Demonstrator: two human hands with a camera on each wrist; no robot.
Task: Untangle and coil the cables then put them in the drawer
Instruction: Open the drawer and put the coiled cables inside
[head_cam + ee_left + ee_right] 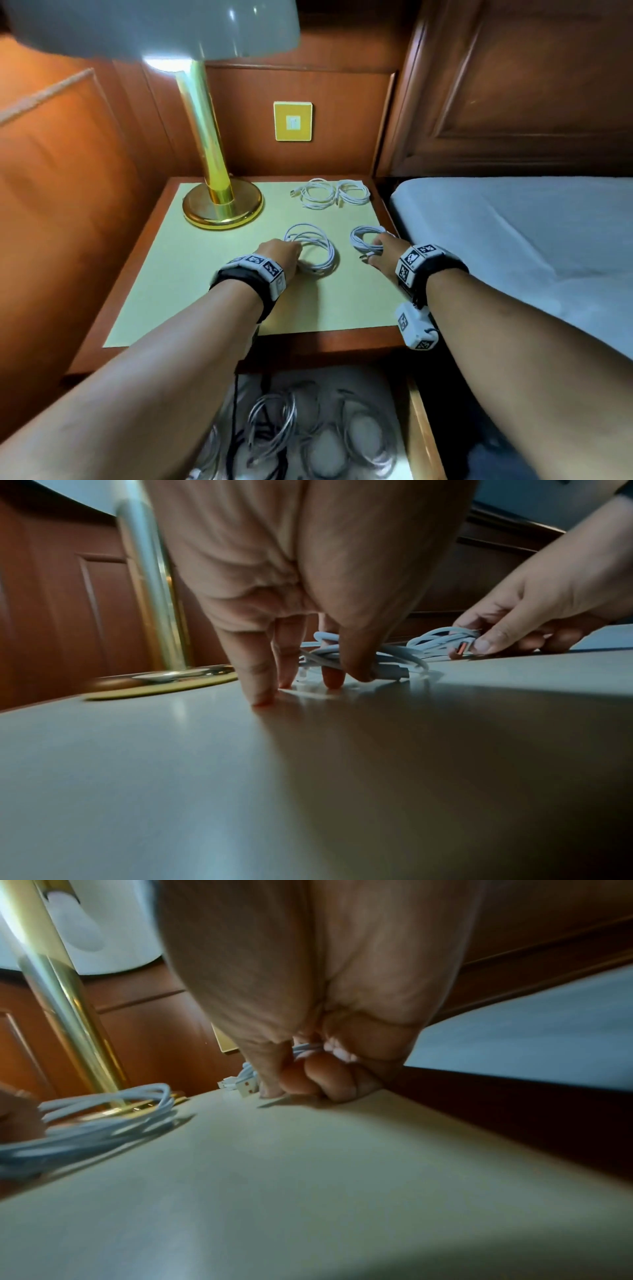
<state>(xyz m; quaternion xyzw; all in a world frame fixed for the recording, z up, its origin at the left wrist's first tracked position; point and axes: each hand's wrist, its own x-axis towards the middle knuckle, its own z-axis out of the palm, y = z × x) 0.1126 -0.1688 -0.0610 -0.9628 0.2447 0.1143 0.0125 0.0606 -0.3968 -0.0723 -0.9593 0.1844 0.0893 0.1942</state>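
Observation:
Two coiled white cables lie on the pale-topped nightstand [171,274]. My left hand [284,253] pinches the near left edge of the larger coil [315,248]; in the left wrist view the thumb and fingers [356,669] close round its strands [394,656] with fingertips on the table. My right hand [387,251] grips the smaller coil [364,236], its fingers [329,1080] curled round the strands [304,1049], and the USB plug [245,1087] sticks out beside them. Below the tabletop the open drawer [421,428] holds several coiled cables [308,431].
A brass lamp [219,202] stands at the back left of the nightstand. Two more white cable coils [329,193] lie at the back right. A bed with a white sheet [531,233] runs along the right. Wood panelling with a yellow wall switch [293,121] is behind.

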